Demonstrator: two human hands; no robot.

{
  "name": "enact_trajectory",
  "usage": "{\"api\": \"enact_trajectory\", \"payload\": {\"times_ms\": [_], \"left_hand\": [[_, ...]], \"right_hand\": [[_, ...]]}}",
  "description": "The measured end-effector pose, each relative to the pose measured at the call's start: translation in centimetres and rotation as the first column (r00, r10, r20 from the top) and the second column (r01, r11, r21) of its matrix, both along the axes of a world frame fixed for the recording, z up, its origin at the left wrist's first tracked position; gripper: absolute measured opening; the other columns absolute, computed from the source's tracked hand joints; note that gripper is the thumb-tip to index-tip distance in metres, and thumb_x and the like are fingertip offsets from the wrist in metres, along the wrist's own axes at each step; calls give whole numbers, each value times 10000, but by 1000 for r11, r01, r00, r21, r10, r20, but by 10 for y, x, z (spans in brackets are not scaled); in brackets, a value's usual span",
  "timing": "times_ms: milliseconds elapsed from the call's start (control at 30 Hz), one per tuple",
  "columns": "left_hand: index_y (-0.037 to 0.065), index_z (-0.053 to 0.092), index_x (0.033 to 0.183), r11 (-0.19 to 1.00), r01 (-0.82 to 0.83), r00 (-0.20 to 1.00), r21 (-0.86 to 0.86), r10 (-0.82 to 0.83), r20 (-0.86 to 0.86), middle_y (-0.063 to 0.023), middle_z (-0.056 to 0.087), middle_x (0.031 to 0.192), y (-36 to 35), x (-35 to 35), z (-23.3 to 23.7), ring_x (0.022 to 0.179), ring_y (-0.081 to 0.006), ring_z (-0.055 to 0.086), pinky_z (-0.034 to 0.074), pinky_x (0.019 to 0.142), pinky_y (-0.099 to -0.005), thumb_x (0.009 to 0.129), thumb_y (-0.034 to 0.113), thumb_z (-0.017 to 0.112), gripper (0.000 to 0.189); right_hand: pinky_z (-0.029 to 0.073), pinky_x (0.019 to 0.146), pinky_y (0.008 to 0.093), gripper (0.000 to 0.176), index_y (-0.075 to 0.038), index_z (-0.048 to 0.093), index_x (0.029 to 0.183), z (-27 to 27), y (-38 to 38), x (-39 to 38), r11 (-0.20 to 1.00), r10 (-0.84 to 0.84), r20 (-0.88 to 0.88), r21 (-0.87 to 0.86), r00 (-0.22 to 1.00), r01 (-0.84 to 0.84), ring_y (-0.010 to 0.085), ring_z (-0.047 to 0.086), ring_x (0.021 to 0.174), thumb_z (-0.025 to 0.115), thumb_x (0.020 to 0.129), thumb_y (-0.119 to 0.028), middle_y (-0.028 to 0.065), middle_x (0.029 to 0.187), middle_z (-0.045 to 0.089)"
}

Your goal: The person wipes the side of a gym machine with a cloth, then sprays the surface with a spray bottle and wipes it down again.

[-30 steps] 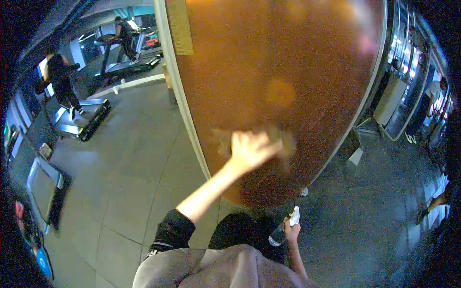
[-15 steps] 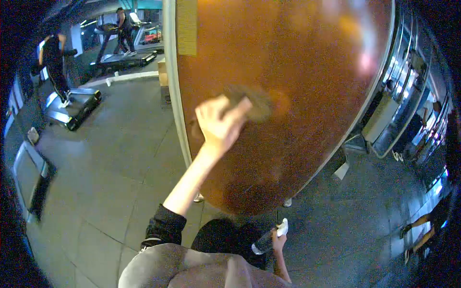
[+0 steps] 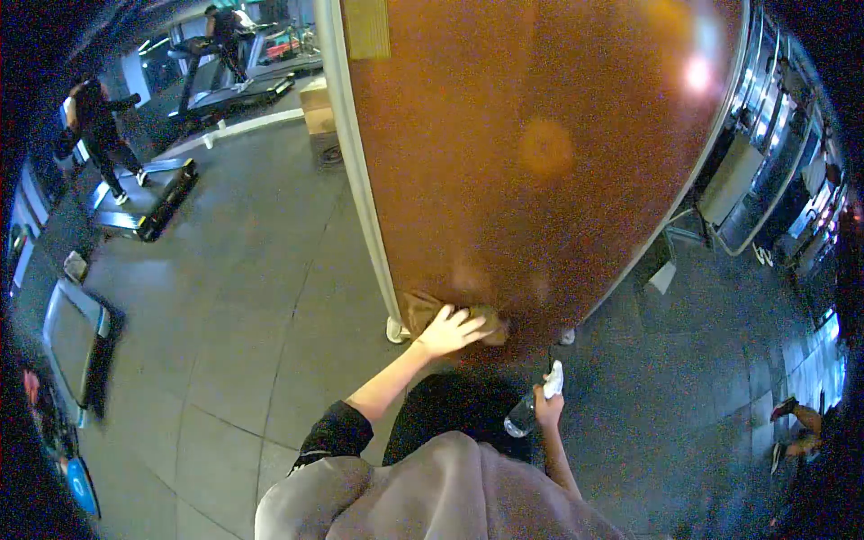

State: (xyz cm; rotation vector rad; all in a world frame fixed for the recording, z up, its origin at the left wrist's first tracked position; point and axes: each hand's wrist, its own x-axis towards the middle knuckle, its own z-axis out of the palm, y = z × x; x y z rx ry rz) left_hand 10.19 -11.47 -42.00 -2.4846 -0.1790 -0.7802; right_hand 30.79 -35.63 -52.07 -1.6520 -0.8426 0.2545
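Note:
My left hand point(image 3: 450, 331) is low on a large glossy brown board point(image 3: 504, 207), near its lower left corner. Its fingers are bent over a brownish cloth point(image 3: 492, 328) and press it flat against the surface. Part of the cloth is hidden under the hand and blends with the board's colour. To the right and lower, my right hand point(image 3: 547, 407) grips a clear spray bottle point(image 3: 520, 419) with a white spray head point(image 3: 554, 378). The bottle is tilted and held apart from the board.
A pale metal frame point(image 3: 360, 180) edges the board, with a paper sheet point(image 3: 368, 31) at its top left. On the left, people are on treadmills point(image 3: 144, 202), and cardboard boxes point(image 3: 317, 108) stand behind. Gym machines point(image 3: 733, 184) and a person's legs point(image 3: 796, 427) are on the right.
My left hand has moved down the board with the cloth, from mid-height to near the bottom edge. The right hand still holds the spray bottle. The camera view has shifted slightly.

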Motion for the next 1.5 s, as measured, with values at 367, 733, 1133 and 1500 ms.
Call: {"api": "enact_trajectory", "payload": {"times_ms": [367, 733, 1133, 1500], "left_hand": [[67, 601, 1143, 102, 130, 406, -986, 902, 147, -230, 552, 1116, -122, -149, -113, 1053, -362, 517, 399, 932, -369, 859, 189, 559, 312], [63, 506, 1217, 104, 873, 197, -477, 819, 539, -69, 585, 1032, -142, -231, -65, 851, -210, 552, 452, 751, -322, 923, 467, 411, 509], [80, 476, 1205, -456, 881, 303, 127, 750, 588, -108, 544, 1100, -117, -120, -3, 970, -225, 514, 474, 729, -368, 936, 430, 335, 464], [43, 488, 1172, -372, 911, 234, 178, 821, 520, -183, 545, 1043, -135, -139, -34, 833, -308, 564, 494, 677, -428, 906, 500, 338, 549]], "right_hand": [[500, 704, 284, 434, 17, 563, 1120, 6, -23, -13, 988, -93, -273, 96, 957, 123, 143, 615, 725, 652, 731, -153, 54, 869, 646], [490, 777, 306, 288, 29, 593, 1019, 264, 79, -84, 870, 344, 158, 316, 926, -377, 157, 629, 862, 622, 757, -86, 176, 1061, 633], [504, 697, 288, 208, 26, 593, 935, 335, 118, -102, 821, 318, 219, 423, 923, -383, 164, 645, 744, 584, 735, -30, 100, 801, 652], [499, 689, 272, 232, 14, 581, 989, 329, 118, -92, 830, 319, 157, 429, 935, -356, 127, 628, 729, 586, 763, -36, 78, 796, 643]]}}
